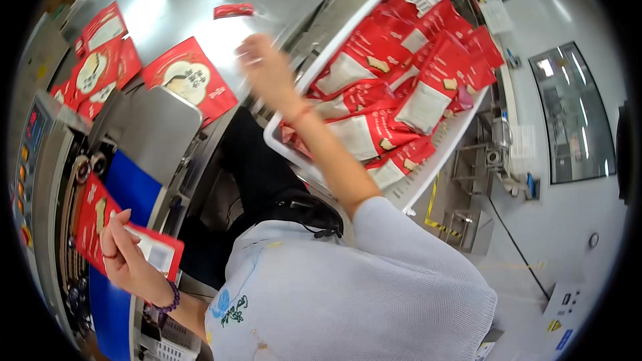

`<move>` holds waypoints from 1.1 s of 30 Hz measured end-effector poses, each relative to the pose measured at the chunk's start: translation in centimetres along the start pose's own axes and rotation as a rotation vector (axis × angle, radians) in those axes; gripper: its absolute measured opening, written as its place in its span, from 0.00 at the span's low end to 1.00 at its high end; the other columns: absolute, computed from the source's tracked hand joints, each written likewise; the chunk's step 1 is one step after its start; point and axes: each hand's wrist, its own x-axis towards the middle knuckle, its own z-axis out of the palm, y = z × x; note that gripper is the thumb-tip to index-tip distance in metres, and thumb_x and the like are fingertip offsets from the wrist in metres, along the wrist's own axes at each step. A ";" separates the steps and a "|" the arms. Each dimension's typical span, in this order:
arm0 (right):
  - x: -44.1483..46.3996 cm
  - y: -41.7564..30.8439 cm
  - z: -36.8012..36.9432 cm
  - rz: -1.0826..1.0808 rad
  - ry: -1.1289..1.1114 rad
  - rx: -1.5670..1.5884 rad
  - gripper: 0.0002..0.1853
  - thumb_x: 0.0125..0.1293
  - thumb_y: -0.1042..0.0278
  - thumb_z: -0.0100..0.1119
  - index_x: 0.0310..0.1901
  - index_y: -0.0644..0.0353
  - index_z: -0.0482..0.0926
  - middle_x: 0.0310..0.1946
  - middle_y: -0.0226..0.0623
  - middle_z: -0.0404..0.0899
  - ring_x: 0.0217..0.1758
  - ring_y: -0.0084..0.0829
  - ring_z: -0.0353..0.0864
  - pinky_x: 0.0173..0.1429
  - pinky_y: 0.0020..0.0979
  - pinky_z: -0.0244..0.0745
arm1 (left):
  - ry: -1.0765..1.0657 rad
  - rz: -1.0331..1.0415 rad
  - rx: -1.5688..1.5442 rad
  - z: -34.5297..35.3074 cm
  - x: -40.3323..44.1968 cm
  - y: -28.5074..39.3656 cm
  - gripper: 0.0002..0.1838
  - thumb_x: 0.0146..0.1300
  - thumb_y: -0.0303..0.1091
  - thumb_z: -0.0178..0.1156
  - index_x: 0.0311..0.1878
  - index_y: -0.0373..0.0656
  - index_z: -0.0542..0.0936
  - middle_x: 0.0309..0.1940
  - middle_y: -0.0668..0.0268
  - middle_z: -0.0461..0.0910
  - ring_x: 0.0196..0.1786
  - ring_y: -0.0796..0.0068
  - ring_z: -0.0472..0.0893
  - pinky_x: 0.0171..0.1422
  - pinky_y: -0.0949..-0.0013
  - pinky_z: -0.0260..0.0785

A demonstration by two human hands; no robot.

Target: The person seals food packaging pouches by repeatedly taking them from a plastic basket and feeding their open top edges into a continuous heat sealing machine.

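At the lower left, a red pouch [157,244] with a pale label panel lies along the sealing machine, over its blue belt [110,307]. My left hand [132,261] is on this pouch with bent fingers, closed on it as far as I can see. My right hand [262,67] hangs above the steel table, between a flat red pouch [217,87] and the white crate. Motion smears its fingers, and no pouch shows in it. That flat pouch lies partly behind the machine's grey metal plate [160,110].
A white plastic crate [274,135] full of red pouches [428,93] stands on my right. More pouches [100,73] lie in a loose pile on the steel table [180,0], near a small red packet [233,11]. The machine's control panel [30,140] is at far left.
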 end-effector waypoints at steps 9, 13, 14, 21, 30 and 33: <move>-6.3 5.8 -30.2 -0.065 0.864 -1.504 0.27 0.57 0.57 0.71 0.51 0.68 0.76 0.52 0.50 0.74 0.58 0.49 0.72 0.64 0.46 0.67 | -0.352 0.017 0.005 6.4 -0.4 2.6 0.10 0.73 0.27 0.54 0.38 0.34 0.83 0.28 0.73 0.70 0.30 0.87 0.65 0.35 0.79 0.56; -7.3 3.5 -29.2 -0.181 0.760 -1.364 0.08 0.64 0.65 0.64 0.33 0.61 0.83 0.38 0.38 0.80 0.42 0.42 0.77 0.48 0.41 0.72 | -0.470 0.068 -0.050 7.3 -1.5 3.3 0.06 0.68 0.24 0.58 0.40 0.37 0.85 0.26 0.71 0.69 0.26 0.85 0.67 0.31 0.78 0.54; -7.5 1.6 -28.2 -0.241 0.744 -1.366 0.07 0.64 0.68 0.64 0.32 0.62 0.83 0.37 0.39 0.80 0.41 0.42 0.77 0.45 0.40 0.73 | -0.483 0.093 -0.059 7.4 -1.7 3.5 0.05 0.67 0.24 0.60 0.39 0.38 0.85 0.26 0.70 0.70 0.26 0.84 0.67 0.30 0.78 0.54; -9.8 -9.5 -12.3 -0.461 0.743 -0.860 0.08 0.62 0.79 0.68 0.33 0.73 0.77 0.42 0.49 0.76 0.42 0.43 0.76 0.45 0.40 0.74 | -0.800 0.433 -0.059 9.2 -2.9 4.8 0.42 0.51 0.40 0.74 0.68 0.39 0.68 0.60 0.51 0.69 0.63 0.51 0.71 0.68 0.58 0.65; -8.2 -13.7 -0.8 -0.598 0.044 -0.211 0.56 0.46 0.36 0.77 0.69 0.62 0.62 0.68 0.48 0.64 0.69 0.44 0.66 0.72 0.47 0.61 | -0.642 0.108 -0.371 3.3 -2.5 -1.0 0.46 0.45 0.29 0.78 0.70 0.43 0.68 0.66 0.58 0.73 0.66 0.64 0.75 0.71 0.65 0.66; -6.8 -12.1 1.5 -0.162 -0.180 0.374 0.59 0.46 0.45 0.82 0.73 0.63 0.55 0.70 0.45 0.61 0.71 0.36 0.64 0.72 0.43 0.63 | -0.730 -0.004 -0.497 0.9 -2.7 -2.5 0.46 0.47 0.29 0.78 0.71 0.41 0.67 0.66 0.61 0.72 0.68 0.70 0.72 0.72 0.66 0.63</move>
